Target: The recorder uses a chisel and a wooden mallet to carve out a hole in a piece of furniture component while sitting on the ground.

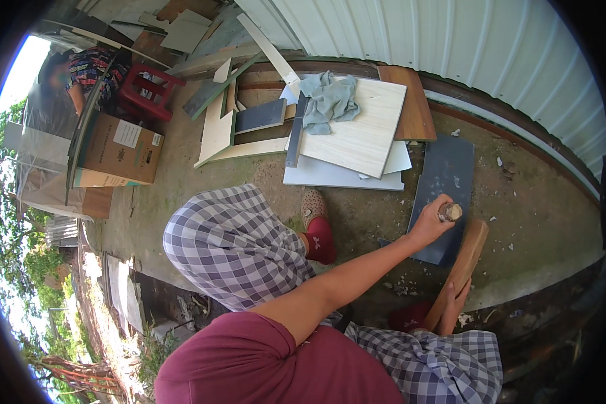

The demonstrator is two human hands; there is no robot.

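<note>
My left hand is wrapped round a thick, round-ended wooden handle, held upright over a dark grey board. Whatever the handle carries below my fist is hidden. My right hand grips a long, worn piece of wood by its lower part. This wood slants up beside the board's right edge, its far end close to my left hand. Pale chips and dust lie on the board and the ground around it.
Beyond my knees lie stacked pale panels with a grey-green cloth on top. A brown board and broken frame pieces are beside them. At left are a cardboard box, a red stool and another person. Corrugated wall bounds the far side.
</note>
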